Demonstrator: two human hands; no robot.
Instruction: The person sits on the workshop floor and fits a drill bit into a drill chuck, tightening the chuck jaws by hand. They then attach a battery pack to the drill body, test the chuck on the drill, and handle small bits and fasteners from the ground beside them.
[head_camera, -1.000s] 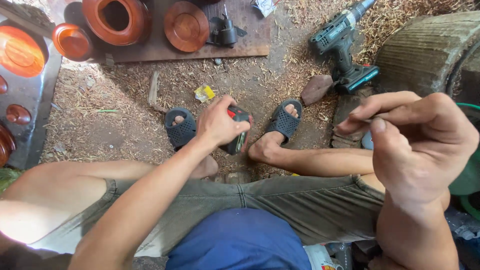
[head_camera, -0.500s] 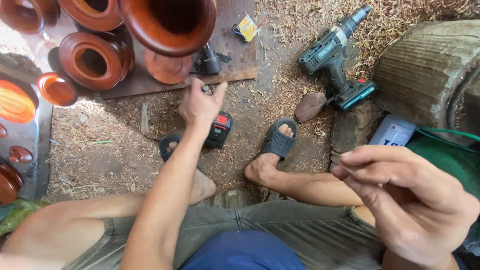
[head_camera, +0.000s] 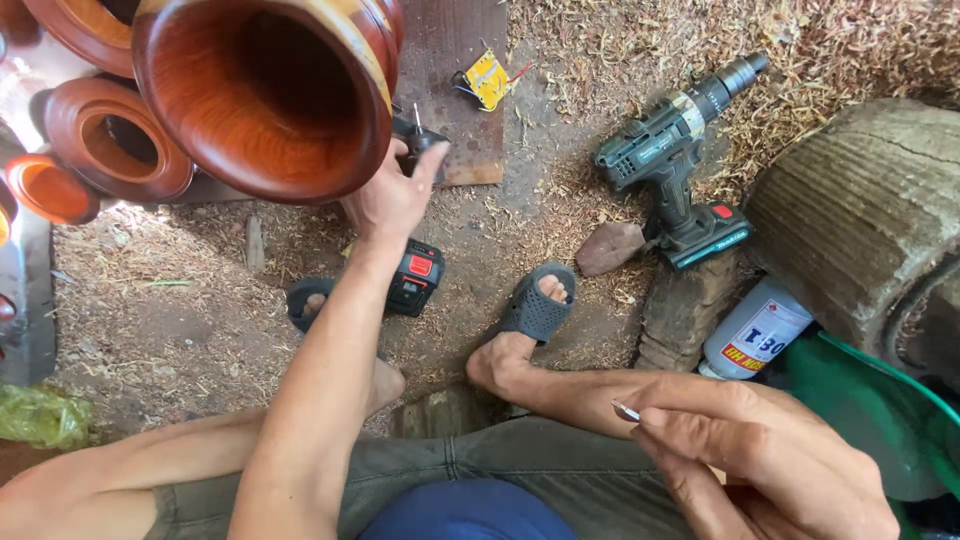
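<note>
My left hand (head_camera: 395, 195) is stretched far forward, fingers closing on a small dark tool (head_camera: 420, 135) that lies at the edge of the wooden board (head_camera: 455, 60); I cannot tell whether the grip is fully closed, only that the fingertips wrap its body. Just left of that hand, almost brushing the knuckles, looms the wide mouth of a polished reddish wooden vase (head_camera: 265, 95), with smaller turned pieces (head_camera: 115, 145) further left. To do this well, I judge the wrist should stay low and slide to the right, away from the vase rim, so nothing polished gets knocked. Just behind that hand, toward me, a black and red battery pack (head_camera: 415, 278) lies on the sawdust-covered ground (head_camera: 170, 300) beside a grey sandal (head_camera: 538, 305).

To the right of the left hand there is open ground, then a small yellow object (head_camera: 488, 78) on the board and a green cordless drill (head_camera: 680, 165) lying on its side, well apart. My right hand (head_camera: 760, 460) is close to my lap, pinching a thin metal bit (head_camera: 626, 410) between thumb and fingers. Beyond it sit a white bottle (head_camera: 755, 330) and a weathered log (head_camera: 865, 215), which crowd the right edge.
</note>
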